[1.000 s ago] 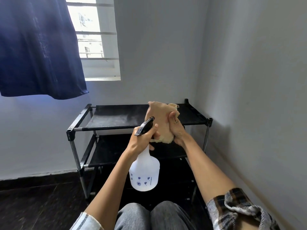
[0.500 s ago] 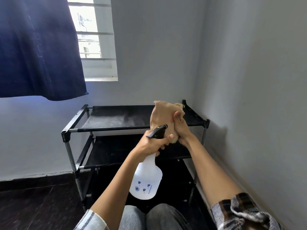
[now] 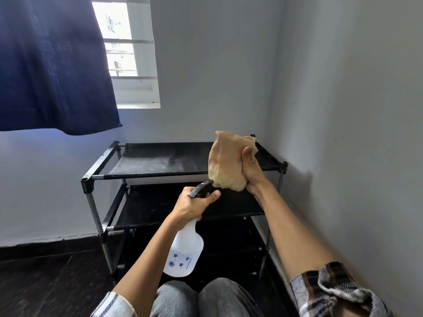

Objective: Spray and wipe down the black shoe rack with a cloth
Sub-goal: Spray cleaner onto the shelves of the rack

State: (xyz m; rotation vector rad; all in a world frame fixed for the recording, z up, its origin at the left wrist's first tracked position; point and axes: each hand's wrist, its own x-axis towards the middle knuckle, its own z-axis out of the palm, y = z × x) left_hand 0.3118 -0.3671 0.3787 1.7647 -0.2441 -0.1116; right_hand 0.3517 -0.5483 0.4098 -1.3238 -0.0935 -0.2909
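Observation:
The black shoe rack (image 3: 160, 160) stands in the room's corner, with several fabric tiers on metal posts. My right hand (image 3: 250, 171) grips a bunched tan cloth (image 3: 226, 161) held up in front of the right end of the top tier. My left hand (image 3: 194, 204) is curled round the black trigger head of a white spray bottle (image 3: 184, 252) printed with blue flowers. The nozzle points at the cloth's lower edge, close to it. The bottle hangs in front of the lower tiers.
A white wall (image 3: 354, 133) runs close along the rack's right side. A dark blue curtain (image 3: 50, 65) hangs at upper left beside a barred window (image 3: 128, 53). The floor (image 3: 45, 282) is dark. My knees in grey jeans (image 3: 201, 298) are at the bottom.
My right hand has carried the cloth a little higher and to the right. My left hand has followed with the bottle, its nozzle now just under the cloth.

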